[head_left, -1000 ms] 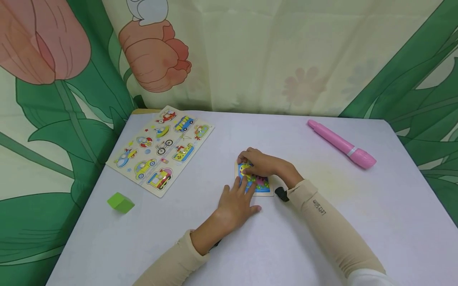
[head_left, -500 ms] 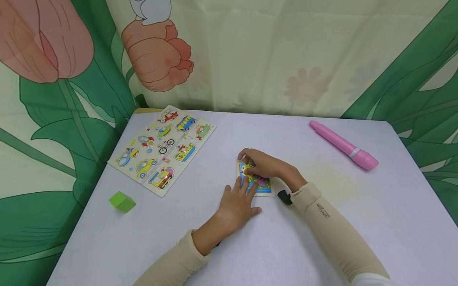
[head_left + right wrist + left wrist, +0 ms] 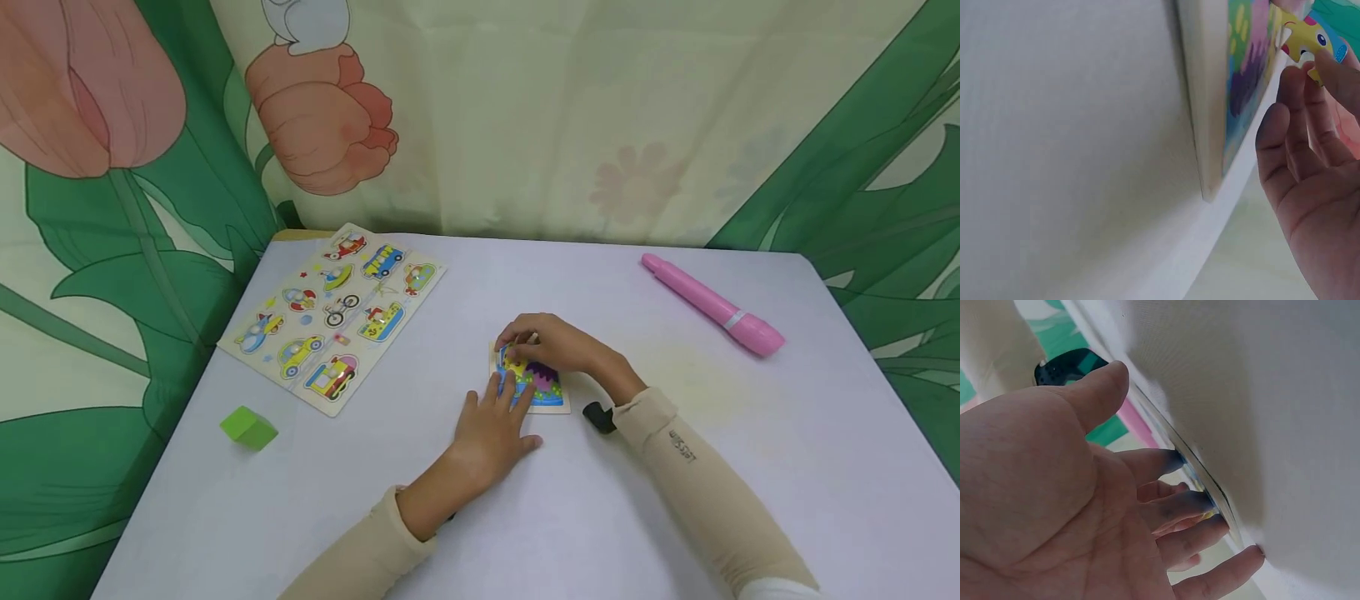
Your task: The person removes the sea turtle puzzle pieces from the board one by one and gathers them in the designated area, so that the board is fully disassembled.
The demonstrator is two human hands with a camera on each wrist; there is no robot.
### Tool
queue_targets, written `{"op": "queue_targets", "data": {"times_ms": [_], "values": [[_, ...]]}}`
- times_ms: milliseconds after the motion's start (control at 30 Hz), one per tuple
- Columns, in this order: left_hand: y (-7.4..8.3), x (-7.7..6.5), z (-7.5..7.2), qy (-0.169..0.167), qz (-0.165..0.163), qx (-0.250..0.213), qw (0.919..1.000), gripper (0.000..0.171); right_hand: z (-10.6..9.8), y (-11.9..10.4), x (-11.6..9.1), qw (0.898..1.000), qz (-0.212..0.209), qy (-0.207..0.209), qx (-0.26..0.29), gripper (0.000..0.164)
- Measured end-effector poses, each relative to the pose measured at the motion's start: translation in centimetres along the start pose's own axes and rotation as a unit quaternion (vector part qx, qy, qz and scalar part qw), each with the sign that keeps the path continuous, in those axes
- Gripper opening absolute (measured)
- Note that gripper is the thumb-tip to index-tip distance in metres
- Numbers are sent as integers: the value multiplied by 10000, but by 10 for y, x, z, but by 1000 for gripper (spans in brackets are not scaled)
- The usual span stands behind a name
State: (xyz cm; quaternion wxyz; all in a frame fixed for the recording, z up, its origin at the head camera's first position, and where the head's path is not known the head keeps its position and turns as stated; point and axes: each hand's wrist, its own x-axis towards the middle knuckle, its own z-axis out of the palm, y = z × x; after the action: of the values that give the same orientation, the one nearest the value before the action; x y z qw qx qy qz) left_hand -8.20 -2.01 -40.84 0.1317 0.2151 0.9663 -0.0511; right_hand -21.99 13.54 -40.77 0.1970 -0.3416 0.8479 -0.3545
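Note:
A small jigsaw puzzle board [image 3: 553, 409] with a blue, pink and green picture lies at the middle of the table. My left hand [image 3: 491, 437] rests its outstretched fingertips on the board's lower left part, thumb spread on the tabletop. At the board's upper left, my right hand [image 3: 557, 343] pinches a yellow puzzle piece [image 3: 1305, 39] with a printed eye between thumb and fingers. In the right wrist view that piece stands tilted, at least partly raised from the board. The left wrist view shows the left fingers [image 3: 1194, 544] along the board's thin edge.
A larger peg board [image 3: 356, 321] with vehicle pictures lies back left. A green block [image 3: 249, 428] sits near the left edge, and a pink marker-shaped tube [image 3: 712, 305] lies back right. A printed curtain [image 3: 525, 117] hangs behind the table.
My right hand has risen slightly and the fingers have shifted, uncovering more of the purple and pink picture on the board. The left hand stays on the board.

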Motion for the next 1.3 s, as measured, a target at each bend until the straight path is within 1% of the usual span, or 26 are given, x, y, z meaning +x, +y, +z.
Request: {"op": "queue_targets", "data": {"times_ms": [67, 133, 233, 367, 500, 567, 633, 733, 867, 967, 1033, 1200, 1300], "values": [[-1, -1, -1, -12, 4, -45, 10000, 73, -5, -2, -1, 9999, 9, 155, -16, 21], [-1, -1, -2, 4, 22, -104, 9999, 73, -13, -3, -4, 9992, 218, 349, -10, 24], [-3, -1, -2, 16, 1, -179, 9998, 73, -29, -3, -10, 9947, 782, 650, 176, 25], [-8, -3, 0, 66, -73, -174, 9998, 73, -47, 5, -18, 9831, 1484, 939, 514, 22], [-12, -5, 1, 91, -70, -62, 9999, 73, -57, 16, -27, 9718, 2100, 920, 553, 22], [-13, -5, 1, 90, -59, -21, 9999, 73, -58, 20, -32, 9649, 2418, 883, 518, 22], [-12, -5, 1, 95, -53, -18, 9999, 73, -58, 25, -34, 9599, 2620, 883, 457, 22], [-12, -5, 1, 126, -63, -49, 9999, 73, -58, 32, -33, 9572, 2711, 978, 249, 21], [-10, -5, 1, 165, -63, -94, 9998, 73, -56, 38, -28, 9582, 2620, 1148, -89, 21], [-8, -4, 1, 173, -21, -131, 9998, 73, -55, 40, -26, 9568, 2625, 1223, -255, 21], [-6, -4, 1, 184, 18, -149, 9997, 73, -54, 41, -27, 9559, 2640, 1244, -336, 21], [-2, -3, 1, 198, 70, -25, 9998, 73, -52, 39, -32, 9525, 2672, 1391, -434, 21], [1, -2, 1, 220, 74, -56, 9997, 73, -50, 39, -36, 9478, 2750, 1552, -449, 20]]}}
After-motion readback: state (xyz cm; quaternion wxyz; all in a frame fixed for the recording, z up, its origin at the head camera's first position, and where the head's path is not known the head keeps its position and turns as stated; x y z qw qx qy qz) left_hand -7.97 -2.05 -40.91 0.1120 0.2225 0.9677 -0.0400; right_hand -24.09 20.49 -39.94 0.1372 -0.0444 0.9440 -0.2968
